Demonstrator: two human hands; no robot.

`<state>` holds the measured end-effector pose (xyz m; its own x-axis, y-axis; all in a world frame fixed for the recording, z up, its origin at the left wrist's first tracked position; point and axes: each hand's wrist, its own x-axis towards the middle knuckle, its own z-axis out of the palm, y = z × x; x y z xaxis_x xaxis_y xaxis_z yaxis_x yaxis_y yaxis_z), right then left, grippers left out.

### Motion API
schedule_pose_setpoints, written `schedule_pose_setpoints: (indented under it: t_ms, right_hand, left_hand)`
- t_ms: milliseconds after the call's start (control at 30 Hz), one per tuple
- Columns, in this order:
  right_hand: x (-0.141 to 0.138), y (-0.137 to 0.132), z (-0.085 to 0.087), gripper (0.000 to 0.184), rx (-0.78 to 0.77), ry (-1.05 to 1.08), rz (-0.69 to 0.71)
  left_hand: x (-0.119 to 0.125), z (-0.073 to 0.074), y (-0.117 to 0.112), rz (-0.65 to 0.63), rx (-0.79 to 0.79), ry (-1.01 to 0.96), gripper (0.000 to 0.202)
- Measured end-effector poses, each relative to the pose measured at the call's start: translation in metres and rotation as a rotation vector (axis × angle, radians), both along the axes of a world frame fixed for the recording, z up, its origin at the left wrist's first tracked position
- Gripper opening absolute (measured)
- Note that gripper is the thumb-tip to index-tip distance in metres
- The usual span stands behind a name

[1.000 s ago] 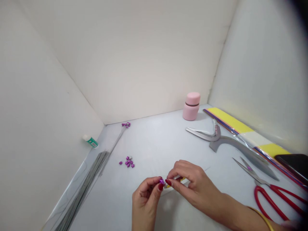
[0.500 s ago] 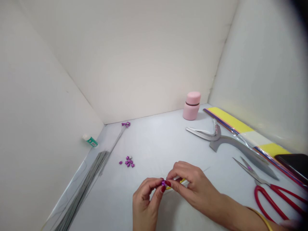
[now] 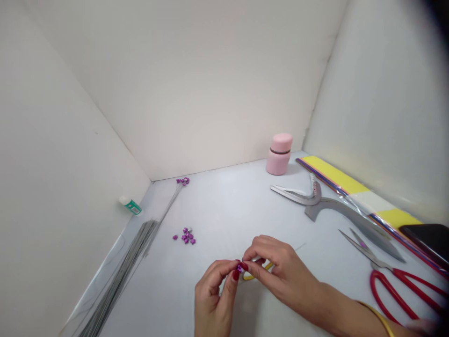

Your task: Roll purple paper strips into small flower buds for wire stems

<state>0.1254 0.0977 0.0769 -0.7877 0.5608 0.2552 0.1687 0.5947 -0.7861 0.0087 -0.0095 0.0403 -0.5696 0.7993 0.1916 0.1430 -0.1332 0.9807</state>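
Note:
My left hand point(image 3: 214, 295) pinches a tiny purple star point(image 3: 240, 268), probably folded paper, between thumb and index fingertip. From the other side, my right hand point(image 3: 271, 263) closes its thumb and index finger on the same star, and the fingertips cover most of it. Beneath my right hand shows part of a yellow loop point(image 3: 248, 278), mostly hidden. A thin pale tip point(image 3: 300, 246) sticks out beyond my right knuckles; what it belongs to is hidden. Farther left lies a small pile of purple stars point(image 3: 187, 236), with a single star point(image 3: 175, 237) beside it.
On the left lie a bundle of grey wires point(image 3: 122, 276), purple-tipped wires point(image 3: 183, 181) and a glue stick point(image 3: 131, 205). To the right are a pink jar point(image 3: 279, 154), grey curved strips point(image 3: 351, 213), red-handled scissors point(image 3: 380, 267), packed coloured paper point(image 3: 354, 187) and a phone point(image 3: 426, 238).
My left hand has shifted slightly right, its thumb turned a little over the star. More of the yellow loop shows under my right hand. Both hands keep pinching.

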Motion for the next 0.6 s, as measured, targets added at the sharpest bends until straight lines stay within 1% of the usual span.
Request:
schedule_pose_setpoints:
  t_ms: [100, 300, 467, 600]
  right_hand:
    - [-0.0001, -0.0008, -0.0006, 0.011, -0.001, -0.003, -0.003]
    - [-0.0011, -0.0003, -0.0031, 0.011, -0.006, -0.004, 0.002]
    - [0.0001, 0.0002, -0.0038, 0.013, -0.002, -0.016, 0.017]
    - [0.0001, 0.0019, -0.0004, 0.019, 0.030, -0.021, 0.061]
  left_hand:
    - [0.0017, -0.0011, 0.0007, 0.006, -0.002, -0.008, 0.008]
    - [0.0038, -0.0055, 0.0013, 0.058, -0.038, 0.039, 0.003]
    - [0.0030, -0.0053, 0.0007, 0.046, -0.025, 0.043, 0.006]
    - [0.0017, -0.0021, 0.0006, 0.036, -0.041, 0.022, 0.008]
